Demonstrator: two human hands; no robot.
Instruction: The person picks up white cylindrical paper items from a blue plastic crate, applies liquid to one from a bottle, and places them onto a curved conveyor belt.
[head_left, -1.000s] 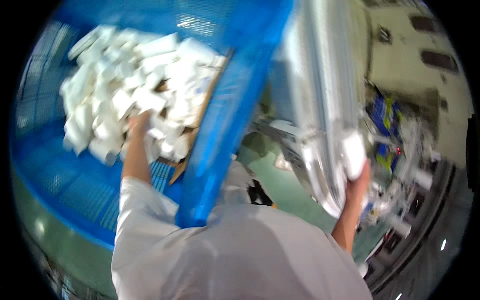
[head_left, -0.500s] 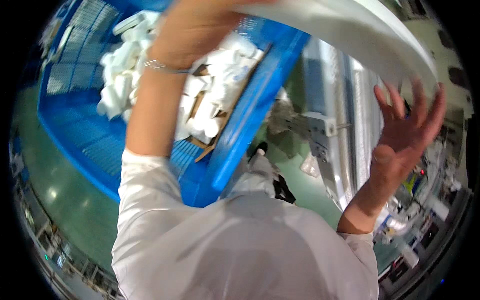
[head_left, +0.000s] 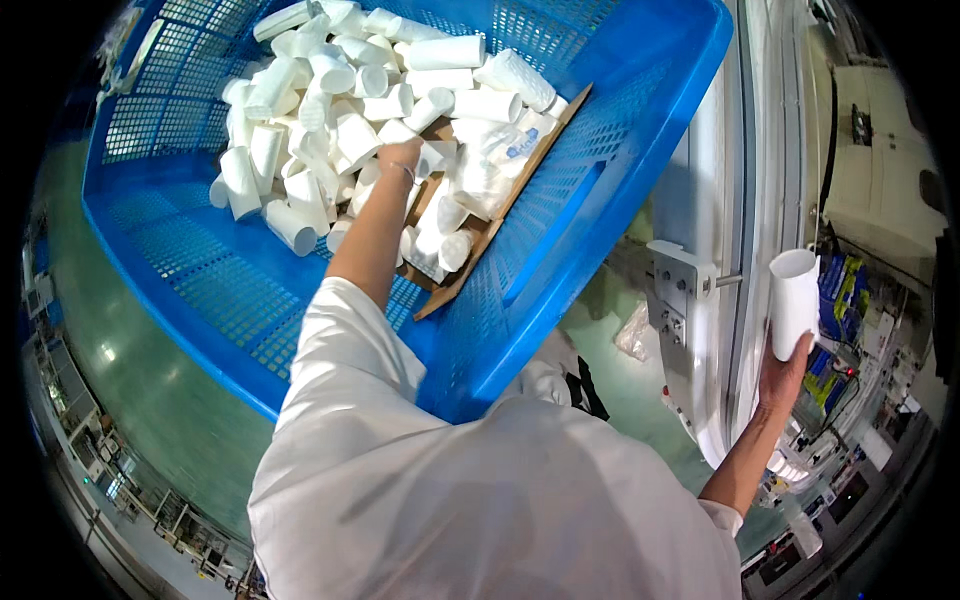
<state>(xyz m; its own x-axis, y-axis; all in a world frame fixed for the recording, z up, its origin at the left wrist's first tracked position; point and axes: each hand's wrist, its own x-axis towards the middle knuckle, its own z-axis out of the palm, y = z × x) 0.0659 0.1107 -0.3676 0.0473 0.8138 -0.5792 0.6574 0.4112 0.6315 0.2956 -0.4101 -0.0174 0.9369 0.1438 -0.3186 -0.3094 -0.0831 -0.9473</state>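
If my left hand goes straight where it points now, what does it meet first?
Probably a white cylinder just beyond your left hand, in the pile inside the blue basket; depth leaves exactly which one unclear.

Head-worn fisheye view, looked steeply down over the white shirt point(head_left: 490, 500), took in left hand point(head_left: 400, 156), right hand point(head_left: 784, 376) and blue basket point(head_left: 575, 260) close below.
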